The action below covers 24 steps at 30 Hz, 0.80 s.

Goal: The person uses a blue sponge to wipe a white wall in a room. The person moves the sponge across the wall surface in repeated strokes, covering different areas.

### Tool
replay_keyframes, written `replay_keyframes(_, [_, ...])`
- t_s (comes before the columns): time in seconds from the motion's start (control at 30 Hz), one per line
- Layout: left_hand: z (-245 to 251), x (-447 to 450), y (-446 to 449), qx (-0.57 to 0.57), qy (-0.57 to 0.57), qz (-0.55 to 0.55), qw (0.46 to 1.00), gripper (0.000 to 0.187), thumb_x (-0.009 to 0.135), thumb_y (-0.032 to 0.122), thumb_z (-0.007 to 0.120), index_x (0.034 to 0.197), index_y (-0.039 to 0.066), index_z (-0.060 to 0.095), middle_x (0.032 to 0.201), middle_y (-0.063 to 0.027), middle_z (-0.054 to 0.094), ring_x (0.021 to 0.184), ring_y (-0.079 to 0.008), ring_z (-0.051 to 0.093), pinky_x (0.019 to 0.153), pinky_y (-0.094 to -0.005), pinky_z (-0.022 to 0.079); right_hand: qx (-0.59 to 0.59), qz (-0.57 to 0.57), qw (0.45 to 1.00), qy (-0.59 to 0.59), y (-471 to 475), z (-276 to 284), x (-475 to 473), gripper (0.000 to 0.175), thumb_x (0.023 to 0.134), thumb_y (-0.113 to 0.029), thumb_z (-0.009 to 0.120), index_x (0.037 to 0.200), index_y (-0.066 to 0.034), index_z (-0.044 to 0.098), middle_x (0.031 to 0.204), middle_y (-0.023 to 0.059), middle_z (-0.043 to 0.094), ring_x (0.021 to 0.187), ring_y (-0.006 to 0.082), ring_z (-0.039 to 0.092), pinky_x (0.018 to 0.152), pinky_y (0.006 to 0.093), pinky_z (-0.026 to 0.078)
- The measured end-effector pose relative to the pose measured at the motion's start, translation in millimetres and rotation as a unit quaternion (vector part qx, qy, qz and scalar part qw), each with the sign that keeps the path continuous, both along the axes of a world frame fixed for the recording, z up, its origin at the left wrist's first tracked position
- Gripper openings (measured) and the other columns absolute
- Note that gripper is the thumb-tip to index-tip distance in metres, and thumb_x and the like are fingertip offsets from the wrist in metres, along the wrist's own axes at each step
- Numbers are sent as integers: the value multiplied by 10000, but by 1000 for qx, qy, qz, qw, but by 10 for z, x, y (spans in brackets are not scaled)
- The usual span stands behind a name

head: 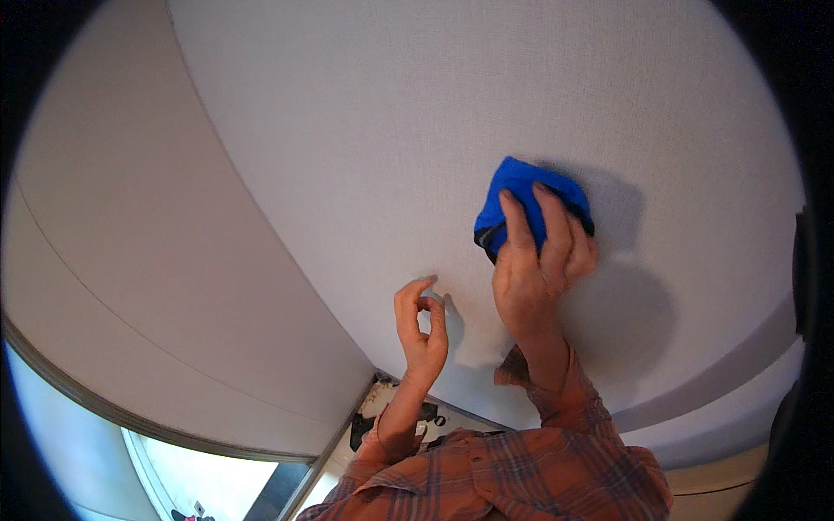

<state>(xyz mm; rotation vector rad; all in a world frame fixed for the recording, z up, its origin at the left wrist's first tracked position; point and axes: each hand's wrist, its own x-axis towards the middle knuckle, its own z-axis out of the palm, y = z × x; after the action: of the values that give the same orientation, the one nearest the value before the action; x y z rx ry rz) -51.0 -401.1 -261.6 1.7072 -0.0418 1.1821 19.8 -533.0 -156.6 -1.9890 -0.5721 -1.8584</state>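
My right hand (pixel 537 280) presses a folded blue cloth (pixel 511 179) with a dark edge flat against a pale, textured wall (pixel 365 130). Its fingers are spread over the cloth, and a shadow falls on the wall to the right. Lower and to the left, my left hand (pixel 422 329) is raised close to the same wall with nothing in it. The fingers there are curled and apart from the thumb; whether a fingertip touches the wall I cannot tell.
A smooth pale panel (pixel 163 260) meets the wall along a seam on the left. Beyond its dark lower trim (pixel 163 430) is a bright opening. Dark objects (pixel 363 430) lie on the floor below my left forearm. A dark object (pixel 800 273) stands at the right rim.
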Motion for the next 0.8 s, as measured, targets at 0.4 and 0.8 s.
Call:
replay_keyframes(0.4, [-97,174,492,-63,35,40,997,414,901,-70,608,1300,10,537,1199,-82,561,802,-122,560,799,-284,473,-197,120,972,40,529,-490,108,372,872,-159,668,1238,-108,710,1353,63,609,1219,230,512,1024,443,332])
replay_keyframes(0.8, [-101,169,773,-83,2,105,991,346,900,-63,587,1233,14,530,1169,-77,541,833,-138,540,808,-295,468,-363,194,907,96,968,-540,154,481,895,-169,577,1307,78,599,1424,176,545,1307,269,501,1144,409,349])
